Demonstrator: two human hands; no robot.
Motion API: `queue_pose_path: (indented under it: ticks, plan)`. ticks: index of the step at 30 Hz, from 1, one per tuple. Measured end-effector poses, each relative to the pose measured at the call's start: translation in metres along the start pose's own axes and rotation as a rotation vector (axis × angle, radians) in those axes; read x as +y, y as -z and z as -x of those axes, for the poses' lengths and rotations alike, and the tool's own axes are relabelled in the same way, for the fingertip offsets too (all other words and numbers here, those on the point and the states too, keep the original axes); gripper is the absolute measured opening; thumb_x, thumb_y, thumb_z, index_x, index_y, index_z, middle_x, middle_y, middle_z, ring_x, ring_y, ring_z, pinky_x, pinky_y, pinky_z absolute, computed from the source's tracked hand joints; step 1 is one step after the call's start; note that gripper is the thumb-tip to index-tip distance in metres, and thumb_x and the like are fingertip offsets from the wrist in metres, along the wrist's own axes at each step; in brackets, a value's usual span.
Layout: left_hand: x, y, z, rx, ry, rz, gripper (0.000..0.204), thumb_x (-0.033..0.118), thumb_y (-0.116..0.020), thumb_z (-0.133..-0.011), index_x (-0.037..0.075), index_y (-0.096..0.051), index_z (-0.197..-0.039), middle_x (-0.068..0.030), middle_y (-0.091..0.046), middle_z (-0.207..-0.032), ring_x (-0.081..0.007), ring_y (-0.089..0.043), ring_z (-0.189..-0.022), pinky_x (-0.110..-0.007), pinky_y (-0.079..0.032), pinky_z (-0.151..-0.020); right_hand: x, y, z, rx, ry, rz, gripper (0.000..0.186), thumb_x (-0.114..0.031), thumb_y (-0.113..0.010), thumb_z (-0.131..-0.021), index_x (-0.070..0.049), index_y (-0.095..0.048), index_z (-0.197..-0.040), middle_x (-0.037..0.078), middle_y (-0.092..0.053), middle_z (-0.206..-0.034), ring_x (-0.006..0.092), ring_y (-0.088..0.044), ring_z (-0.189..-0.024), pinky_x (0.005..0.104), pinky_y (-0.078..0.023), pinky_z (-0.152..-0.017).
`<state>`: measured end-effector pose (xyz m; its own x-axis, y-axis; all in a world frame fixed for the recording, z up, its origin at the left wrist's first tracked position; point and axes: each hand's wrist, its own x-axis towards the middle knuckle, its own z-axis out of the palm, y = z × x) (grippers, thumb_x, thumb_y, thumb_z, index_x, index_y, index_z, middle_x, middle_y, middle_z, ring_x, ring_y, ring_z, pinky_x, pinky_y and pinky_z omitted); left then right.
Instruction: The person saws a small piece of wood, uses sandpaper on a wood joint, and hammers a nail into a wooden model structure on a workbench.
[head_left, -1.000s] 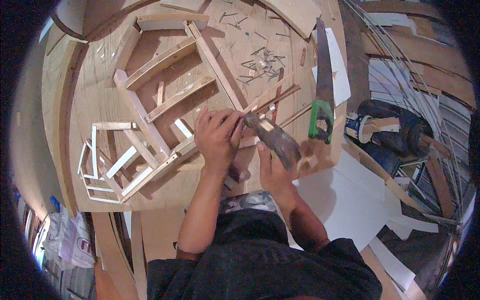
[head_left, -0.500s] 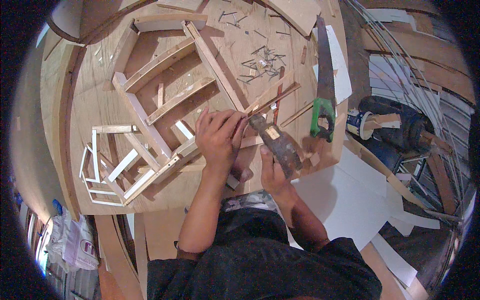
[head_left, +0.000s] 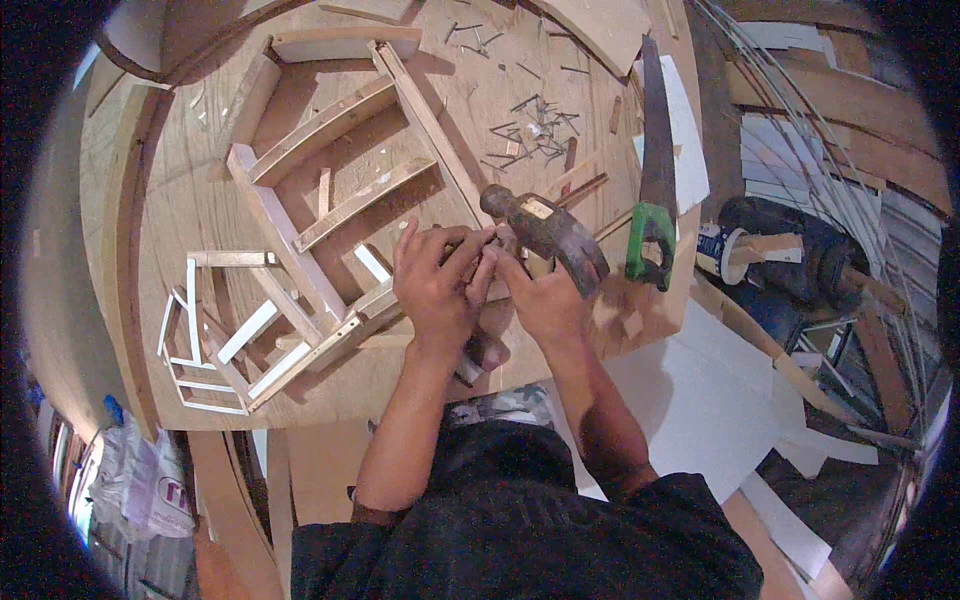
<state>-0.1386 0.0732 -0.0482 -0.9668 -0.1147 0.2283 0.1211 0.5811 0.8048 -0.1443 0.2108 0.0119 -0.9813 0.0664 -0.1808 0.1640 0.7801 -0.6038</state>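
Note:
My left hand (head_left: 437,285) is closed in a pinch over the near right corner of a wooden frame (head_left: 432,95). What its fingertips hold is hidden. My right hand (head_left: 548,305) grips a claw hammer (head_left: 550,228), whose worn dark head stands up past the fingers while the handle is hidden. The right thumb and forefinger reach across to touch the left fingertips. Joined slats and crosspieces make up the frame, which lies flat; a smaller section edged with white strips (head_left: 247,332) sits at its lower left.
Loose nails (head_left: 535,125) lie scattered beyond the frame on the wooden table (head_left: 370,400). A green-handled handsaw (head_left: 655,180) rests at the right. Off the table's right side are a dark power tool (head_left: 790,255) and white sheets (head_left: 690,385); a plastic bag (head_left: 145,480) hangs lower left.
My right hand and the hammer have moved up and left, bringing the right fingers against the left fingertips. The left hand has stayed nearly in place at the frame's corner.

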Motion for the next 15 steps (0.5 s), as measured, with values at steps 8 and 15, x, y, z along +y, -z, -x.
queue_pose_path:
  ticks: [8, 15]
  plan:
    - [0.002, 0.001, -0.001, -0.002, -0.002, -0.009, 0.022, 0.019, -0.084, -0.081, 0.018, -0.084, -0.103, -0.0012, -0.071, -0.094, -0.0250, -0.067, -0.094, -0.052, -0.046, -0.112, 0.039, -0.021, 0.004, 0.141, 0.082, -0.022, 0.035, -0.038, -0.076, -0.097, -0.027, -0.074, -0.130, 0.004, -0.078, -0.106, 0.0266, -0.075, -0.088, 0.0421, -0.058, -0.088]
    - [0.003, 0.002, -0.002, 0.003, -0.013, -0.035, 0.023, 0.020, -0.085, -0.080, 0.018, -0.084, -0.103, -0.0013, -0.070, -0.093, -0.0253, -0.067, -0.093, -0.052, -0.046, -0.113, 0.021, -0.016, -0.001, 0.136, 0.040, -0.050, 0.022, -0.022, -0.084, -0.091, -0.012, -0.080, -0.110, 0.005, -0.078, -0.091, 0.0209, -0.075, -0.083, 0.0349, -0.059, -0.079]
